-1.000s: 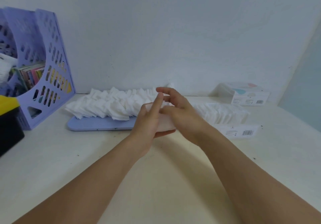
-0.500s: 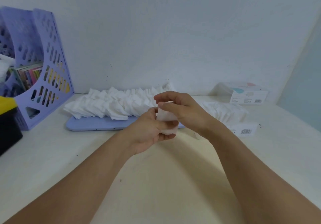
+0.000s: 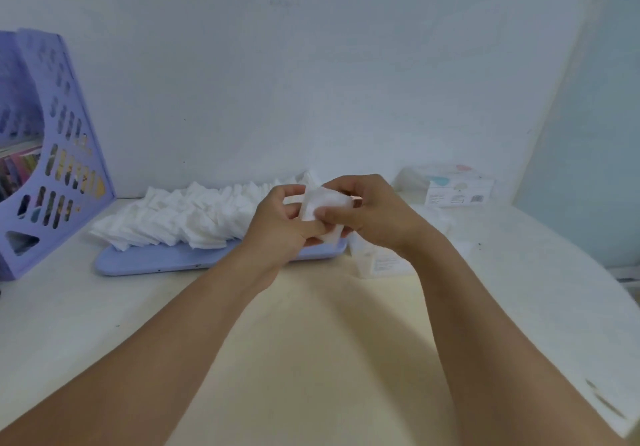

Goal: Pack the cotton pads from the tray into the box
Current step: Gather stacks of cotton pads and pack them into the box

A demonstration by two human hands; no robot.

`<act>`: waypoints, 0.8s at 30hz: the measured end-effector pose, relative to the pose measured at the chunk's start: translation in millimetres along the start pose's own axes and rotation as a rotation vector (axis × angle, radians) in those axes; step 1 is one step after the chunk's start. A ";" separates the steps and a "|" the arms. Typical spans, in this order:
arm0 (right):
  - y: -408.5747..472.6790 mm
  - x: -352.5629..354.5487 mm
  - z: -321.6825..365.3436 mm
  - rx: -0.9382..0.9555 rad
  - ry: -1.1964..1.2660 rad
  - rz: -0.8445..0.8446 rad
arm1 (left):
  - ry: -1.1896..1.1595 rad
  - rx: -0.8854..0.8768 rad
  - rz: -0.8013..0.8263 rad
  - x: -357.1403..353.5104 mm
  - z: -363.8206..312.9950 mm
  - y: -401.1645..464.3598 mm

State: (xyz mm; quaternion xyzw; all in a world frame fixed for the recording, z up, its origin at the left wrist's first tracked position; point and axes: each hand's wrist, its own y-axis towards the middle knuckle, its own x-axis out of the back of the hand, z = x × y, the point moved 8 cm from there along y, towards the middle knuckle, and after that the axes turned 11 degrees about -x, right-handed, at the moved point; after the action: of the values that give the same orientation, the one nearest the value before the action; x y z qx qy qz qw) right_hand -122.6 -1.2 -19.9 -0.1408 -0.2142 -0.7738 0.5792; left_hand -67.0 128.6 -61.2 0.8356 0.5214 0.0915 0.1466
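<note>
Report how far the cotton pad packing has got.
Partly done: some pads seem to stand in the box, mostly hidden behind the right hand. In hand: both it and the left hand grip a small stack. Left: a long row of pads on the tray.

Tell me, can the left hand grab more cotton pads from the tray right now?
Probably not just yet. The left hand is busy: with the right hand it holds a small stack of pads. The pile of cotton pads on the tray lies close beside it, with nothing between.
</note>
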 end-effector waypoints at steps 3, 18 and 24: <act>1.9 23.2 -12.1 -0.083 0.217 -0.080 | -0.033 -0.064 -0.031 -8.3 -5.6 13.7; 16.6 41.0 -35.8 -0.210 0.061 -0.243 | 0.820 -0.467 0.266 -63.6 31.5 4.4; 18.6 35.9 -44.2 -0.243 -0.035 -0.218 | 1.111 -0.414 0.352 -77.5 20.6 17.2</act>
State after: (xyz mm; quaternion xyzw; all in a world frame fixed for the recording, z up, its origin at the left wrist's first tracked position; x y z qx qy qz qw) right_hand -113.8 -57.5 -38.5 -0.1990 -0.1430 -0.8498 0.4666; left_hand -80.2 48.8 -74.7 0.6909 0.3454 0.6351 -0.0050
